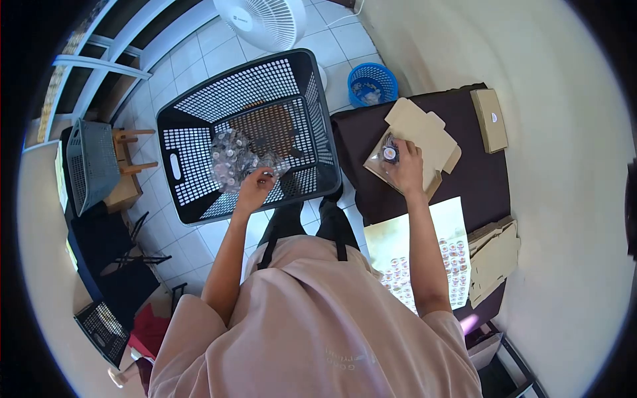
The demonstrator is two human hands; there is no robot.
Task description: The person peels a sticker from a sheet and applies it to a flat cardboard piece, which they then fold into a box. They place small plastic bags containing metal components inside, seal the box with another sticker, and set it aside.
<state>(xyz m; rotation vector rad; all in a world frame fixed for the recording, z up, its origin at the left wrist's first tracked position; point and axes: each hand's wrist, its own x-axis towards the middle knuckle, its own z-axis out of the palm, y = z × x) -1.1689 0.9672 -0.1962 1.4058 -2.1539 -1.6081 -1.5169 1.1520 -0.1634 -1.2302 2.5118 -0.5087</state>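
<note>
So the bench [481,176] on the right has a dark cover, and a big black plastic basket [324,126] sits just beside it. On the bench there's a sheet of round stickers [381,240], partly under the right forearm, then an open cardboard box [428,132] with its flaps spread, flattened cardboard [494,260] near the wall and a closed box [489,121] at the far corner. Inside the basket, a heap of clear-wrapped packets [231,159] lies toward the left. The left hand [257,188] is at the heap's near edge, fingers curled in; can't tell if they've got one. The right hand [406,164] has its fingers closed on a small dark wrapped item [390,154] with a round label, right over the open box.
</note>
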